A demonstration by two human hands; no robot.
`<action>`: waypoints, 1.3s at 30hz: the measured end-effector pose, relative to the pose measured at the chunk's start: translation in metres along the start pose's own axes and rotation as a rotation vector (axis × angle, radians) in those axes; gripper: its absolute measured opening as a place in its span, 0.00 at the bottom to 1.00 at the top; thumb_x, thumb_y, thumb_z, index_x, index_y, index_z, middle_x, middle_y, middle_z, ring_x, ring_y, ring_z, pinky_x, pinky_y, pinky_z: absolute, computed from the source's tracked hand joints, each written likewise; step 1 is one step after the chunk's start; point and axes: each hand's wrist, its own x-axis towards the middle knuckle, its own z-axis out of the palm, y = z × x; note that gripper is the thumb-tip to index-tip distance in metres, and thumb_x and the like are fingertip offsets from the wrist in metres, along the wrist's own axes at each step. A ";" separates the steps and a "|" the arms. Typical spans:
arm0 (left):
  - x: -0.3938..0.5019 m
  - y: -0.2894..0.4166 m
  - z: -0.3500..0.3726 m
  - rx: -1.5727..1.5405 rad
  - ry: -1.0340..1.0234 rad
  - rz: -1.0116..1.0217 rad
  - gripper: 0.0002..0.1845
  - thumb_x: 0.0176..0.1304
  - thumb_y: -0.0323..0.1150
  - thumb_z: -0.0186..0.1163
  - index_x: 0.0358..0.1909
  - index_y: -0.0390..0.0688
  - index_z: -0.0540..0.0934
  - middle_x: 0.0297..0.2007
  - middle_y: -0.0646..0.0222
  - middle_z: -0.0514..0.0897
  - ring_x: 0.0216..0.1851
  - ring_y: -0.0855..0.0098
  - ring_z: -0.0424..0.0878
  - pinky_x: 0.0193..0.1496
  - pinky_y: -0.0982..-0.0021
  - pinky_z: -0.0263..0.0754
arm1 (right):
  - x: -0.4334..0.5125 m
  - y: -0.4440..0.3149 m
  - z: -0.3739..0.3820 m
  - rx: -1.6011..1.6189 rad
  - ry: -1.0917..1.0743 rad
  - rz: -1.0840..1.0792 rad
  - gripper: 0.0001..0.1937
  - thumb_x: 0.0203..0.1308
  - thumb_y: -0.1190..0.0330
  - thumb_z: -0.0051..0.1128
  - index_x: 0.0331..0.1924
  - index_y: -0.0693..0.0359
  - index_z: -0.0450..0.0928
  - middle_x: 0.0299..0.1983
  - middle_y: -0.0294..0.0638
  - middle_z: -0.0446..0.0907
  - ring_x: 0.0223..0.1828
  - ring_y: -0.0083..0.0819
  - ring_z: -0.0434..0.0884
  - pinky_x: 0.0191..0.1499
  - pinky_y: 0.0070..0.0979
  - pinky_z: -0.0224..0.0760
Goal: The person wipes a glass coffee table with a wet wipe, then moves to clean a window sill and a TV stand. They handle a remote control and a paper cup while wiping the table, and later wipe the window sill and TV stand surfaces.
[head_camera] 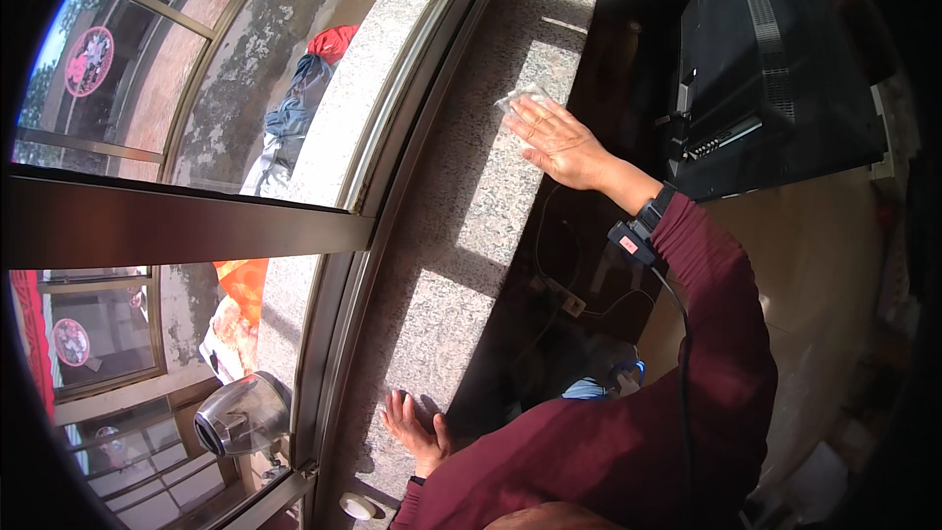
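Note:
A long speckled granite windowsill [441,316] runs from the bottom to the top of the head view, lit in patches by sunlight. My right hand [563,147] lies palm down on its right part, pressing a thin whitish cloth or wipe [531,94] against the stone, with the cloth's edge showing past the fingertips. Near the bottom, my left hand [416,430] rests on the sill with its fingers spread and no object visible in it. A black strap with a small cabled device [631,241] sits on my right wrist. The palm-side surfaces of both hands are hidden.
A metal-framed sliding window [368,235] borders the sill on the left. A white roll-like object [358,506] lies on the sill below my left hand. To the right stands a black flat-screen television [773,81], seen from behind, with loose cables and a socket block [572,303] below.

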 end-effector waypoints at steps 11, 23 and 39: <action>-0.004 0.002 0.000 0.012 0.077 -0.010 0.31 0.67 0.49 0.49 0.64 0.38 0.65 0.66 0.52 0.65 0.70 0.49 0.57 0.71 0.44 0.42 | 0.096 0.086 -0.003 -0.154 -0.135 0.558 0.36 0.70 0.40 0.20 0.73 0.55 0.52 0.76 0.42 0.45 0.77 0.37 0.39 0.75 0.40 0.26; -0.009 -0.006 0.005 -0.189 0.348 0.102 0.31 0.71 0.51 0.44 0.64 0.37 0.65 0.65 0.53 0.66 0.70 0.50 0.56 0.71 0.46 0.42 | -0.037 -0.254 0.062 0.159 -0.114 -0.028 0.34 0.71 0.45 0.32 0.70 0.61 0.57 0.74 0.48 0.49 0.77 0.39 0.43 0.75 0.41 0.26; -0.011 -0.021 0.018 -0.404 0.668 0.106 0.36 0.72 0.58 0.37 0.61 0.33 0.68 0.63 0.49 0.68 0.67 0.51 0.61 0.69 0.53 0.50 | -0.138 -0.392 0.086 0.128 0.082 -0.314 0.30 0.50 0.69 0.55 0.63 0.62 0.67 0.66 0.48 0.65 0.72 0.43 0.57 0.74 0.41 0.41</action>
